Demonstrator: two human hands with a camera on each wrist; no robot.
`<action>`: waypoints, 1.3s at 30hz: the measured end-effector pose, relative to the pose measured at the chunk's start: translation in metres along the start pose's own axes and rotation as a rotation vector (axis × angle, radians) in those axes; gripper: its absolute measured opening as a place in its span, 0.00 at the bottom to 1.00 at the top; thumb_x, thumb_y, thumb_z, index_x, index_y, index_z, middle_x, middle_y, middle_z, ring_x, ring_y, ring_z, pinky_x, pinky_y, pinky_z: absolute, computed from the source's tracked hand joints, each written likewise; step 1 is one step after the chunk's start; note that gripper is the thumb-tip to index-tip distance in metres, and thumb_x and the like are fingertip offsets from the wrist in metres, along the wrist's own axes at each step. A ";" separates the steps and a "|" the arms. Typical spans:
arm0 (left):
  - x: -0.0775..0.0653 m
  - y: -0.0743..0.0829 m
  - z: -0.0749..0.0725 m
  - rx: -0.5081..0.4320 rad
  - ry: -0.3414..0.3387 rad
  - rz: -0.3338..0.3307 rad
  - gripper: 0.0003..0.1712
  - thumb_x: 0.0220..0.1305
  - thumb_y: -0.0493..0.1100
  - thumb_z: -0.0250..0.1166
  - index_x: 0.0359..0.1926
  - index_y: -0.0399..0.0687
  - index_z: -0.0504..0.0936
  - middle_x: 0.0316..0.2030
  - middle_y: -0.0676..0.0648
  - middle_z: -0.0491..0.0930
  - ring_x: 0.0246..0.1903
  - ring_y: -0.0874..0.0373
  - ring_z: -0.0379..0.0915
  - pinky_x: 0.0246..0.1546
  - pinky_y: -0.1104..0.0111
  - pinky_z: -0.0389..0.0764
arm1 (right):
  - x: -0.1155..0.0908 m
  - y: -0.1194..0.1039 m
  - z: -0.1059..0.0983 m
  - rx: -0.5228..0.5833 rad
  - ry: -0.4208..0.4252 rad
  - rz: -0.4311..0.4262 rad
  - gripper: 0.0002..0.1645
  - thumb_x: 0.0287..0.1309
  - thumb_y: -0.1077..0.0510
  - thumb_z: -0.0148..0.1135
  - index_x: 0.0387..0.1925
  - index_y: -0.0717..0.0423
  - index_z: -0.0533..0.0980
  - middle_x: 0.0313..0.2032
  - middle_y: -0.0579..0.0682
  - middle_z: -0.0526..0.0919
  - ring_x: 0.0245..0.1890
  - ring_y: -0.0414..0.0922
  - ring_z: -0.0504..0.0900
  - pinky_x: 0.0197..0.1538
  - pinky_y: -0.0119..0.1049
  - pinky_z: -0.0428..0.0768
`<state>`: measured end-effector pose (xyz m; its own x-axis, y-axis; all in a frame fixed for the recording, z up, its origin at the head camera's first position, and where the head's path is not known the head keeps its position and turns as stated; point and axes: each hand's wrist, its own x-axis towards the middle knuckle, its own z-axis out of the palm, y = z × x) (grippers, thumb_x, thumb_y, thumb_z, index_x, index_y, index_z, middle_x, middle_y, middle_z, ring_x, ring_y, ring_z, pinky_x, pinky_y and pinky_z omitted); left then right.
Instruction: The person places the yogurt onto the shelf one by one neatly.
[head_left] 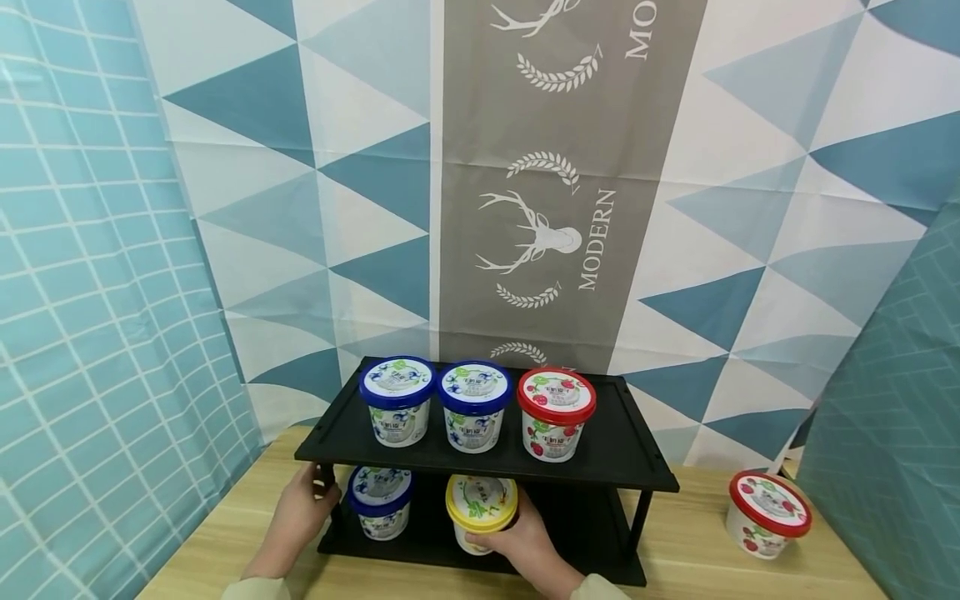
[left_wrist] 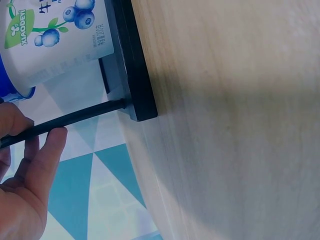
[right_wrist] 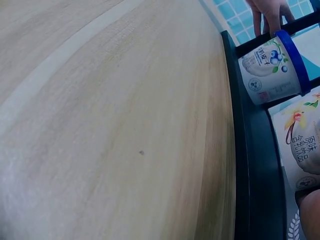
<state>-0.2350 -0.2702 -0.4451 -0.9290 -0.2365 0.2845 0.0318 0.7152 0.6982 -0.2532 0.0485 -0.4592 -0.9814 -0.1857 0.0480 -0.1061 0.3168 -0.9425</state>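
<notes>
A two-tier black shelf (head_left: 600, 467) stands on the wooden table. My left hand (head_left: 296, 512) grips its left front post (left_wrist: 75, 117), thumb and fingers about the thin bar. On the lower tier, my right hand (head_left: 528, 542) holds a yellow-lidded tub (head_left: 482, 504) by its side; the right wrist view catches only part of that hand at the edge. Whether the tub's base touches the tier cannot be told. Left of it sits a blue-lidded tub (head_left: 381, 504) with blueberries printed on it. Two blue-lidded tubs (head_left: 397, 404) and one red-lidded tub (head_left: 555, 414) stand on the upper tier.
Another red-lidded tub (head_left: 767, 512) rests on the table (head_left: 690, 533) right of the shelf. Patterned cloth (head_left: 375, 208) hangs behind, with a blue tiled-pattern sheet (head_left: 90, 292) along the left and a teal one (head_left: 892, 433) on the right.
</notes>
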 end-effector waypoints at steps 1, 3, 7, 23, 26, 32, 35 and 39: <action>0.000 0.000 0.000 0.000 0.002 0.002 0.29 0.54 0.36 0.54 0.59 0.41 0.60 0.40 0.37 0.74 0.36 0.48 0.75 0.31 0.64 0.78 | 0.000 0.000 0.001 0.001 0.002 -0.004 0.62 0.18 0.37 0.74 0.60 0.53 0.57 0.54 0.51 0.69 0.52 0.48 0.70 0.56 0.51 0.69; 0.000 0.000 0.000 -0.001 0.001 0.001 0.29 0.54 0.36 0.54 0.59 0.42 0.60 0.40 0.36 0.73 0.37 0.48 0.75 0.31 0.64 0.79 | 0.001 0.000 0.002 -0.005 0.005 -0.014 0.62 0.18 0.37 0.74 0.59 0.53 0.57 0.54 0.51 0.69 0.52 0.48 0.70 0.56 0.50 0.69; 0.000 0.000 0.000 0.003 0.002 0.003 0.29 0.54 0.36 0.54 0.59 0.41 0.60 0.41 0.36 0.73 0.37 0.48 0.75 0.30 0.65 0.78 | 0.003 0.000 0.006 -0.011 0.014 -0.014 0.62 0.18 0.36 0.74 0.59 0.52 0.57 0.54 0.51 0.69 0.52 0.48 0.70 0.57 0.51 0.69; -0.003 0.004 -0.002 0.000 0.002 -0.001 0.27 0.55 0.35 0.55 0.57 0.39 0.62 0.41 0.35 0.73 0.37 0.47 0.75 0.30 0.64 0.79 | 0.011 0.001 0.015 0.048 0.001 -0.027 0.60 0.22 0.40 0.74 0.60 0.52 0.56 0.54 0.51 0.68 0.53 0.48 0.70 0.57 0.50 0.69; -0.003 0.004 -0.001 0.004 0.012 0.012 0.27 0.54 0.35 0.55 0.57 0.39 0.62 0.40 0.36 0.73 0.37 0.47 0.75 0.29 0.65 0.78 | 0.012 0.002 0.017 0.060 -0.003 -0.028 0.60 0.22 0.40 0.74 0.60 0.52 0.56 0.54 0.50 0.68 0.53 0.48 0.70 0.56 0.49 0.70; -0.002 0.003 -0.001 0.016 0.019 0.020 0.28 0.54 0.35 0.55 0.57 0.40 0.62 0.39 0.36 0.74 0.36 0.48 0.75 0.29 0.66 0.78 | 0.012 0.003 0.023 0.062 0.000 -0.028 0.60 0.23 0.41 0.74 0.60 0.53 0.56 0.54 0.51 0.69 0.52 0.48 0.71 0.56 0.48 0.71; -0.002 0.003 -0.001 0.017 0.020 0.018 0.28 0.54 0.35 0.55 0.58 0.40 0.62 0.40 0.36 0.74 0.36 0.48 0.75 0.29 0.66 0.78 | 0.012 0.002 0.025 0.064 -0.003 -0.033 0.59 0.23 0.41 0.74 0.60 0.53 0.56 0.54 0.51 0.68 0.52 0.48 0.70 0.56 0.49 0.70; -0.002 0.002 0.000 0.011 0.021 0.019 0.28 0.54 0.35 0.55 0.57 0.40 0.62 0.40 0.36 0.74 0.37 0.47 0.75 0.29 0.66 0.78 | 0.012 0.002 0.029 0.074 -0.005 -0.046 0.59 0.24 0.42 0.74 0.60 0.53 0.55 0.55 0.51 0.68 0.53 0.48 0.70 0.57 0.49 0.69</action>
<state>-0.2332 -0.2684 -0.4439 -0.9203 -0.2366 0.3116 0.0451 0.7268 0.6853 -0.2611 0.0201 -0.4701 -0.9749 -0.2036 0.0901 -0.1385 0.2379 -0.9614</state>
